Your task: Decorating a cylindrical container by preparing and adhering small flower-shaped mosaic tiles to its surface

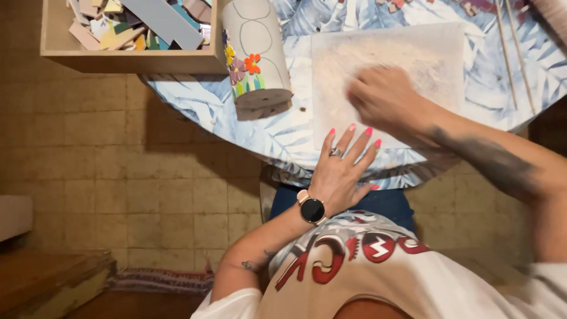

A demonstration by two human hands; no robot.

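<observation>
A pale square board (pixel 413 53) dusted with whitish powder lies on a round table with a blue leaf-pattern cloth (pixel 195 106). My left hand (pixel 342 168), with pink nails, a ring and a wrist watch, rests flat with fingers spread on the board's near edge. My right hand (pixel 384 97) is blurred over the board's middle, its fingers curled down onto the powdery surface; whether it holds anything I cannot tell.
A cylinder (pixel 257 53) decorated with small mosaic flowers lies on its side left of the board. A wooden tray (pixel 130 59) of coloured tile pieces sits at the table's far left. Thin wooden sticks (pixel 514 53) lie at the right. Tiled floor lies below.
</observation>
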